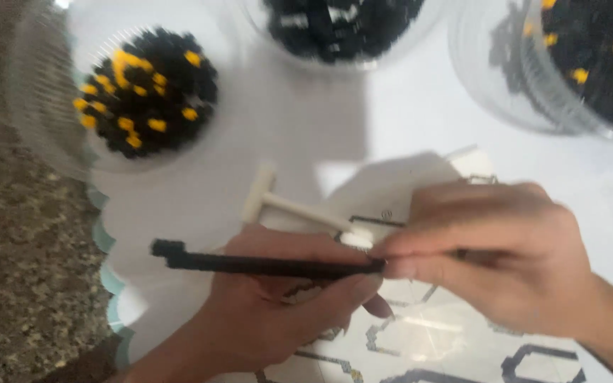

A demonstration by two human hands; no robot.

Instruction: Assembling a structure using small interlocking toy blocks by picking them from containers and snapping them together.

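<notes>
White worktop (264,135) carried bead tubs; both hands, left (271,298) and right (491,255), pinched closed on a black strip (250,264), apparently mid-assembly, needing steady alignment.

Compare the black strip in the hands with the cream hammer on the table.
The black strip is dark, long and thin; the cream hammer is pale, with a blocky head set across its handle. The strip is held off the table, left hand under it and right hand pinching its end; the hammer lies loose on the white table, its handle end hidden behind the hands. Both are slender and look plastic.
</notes>
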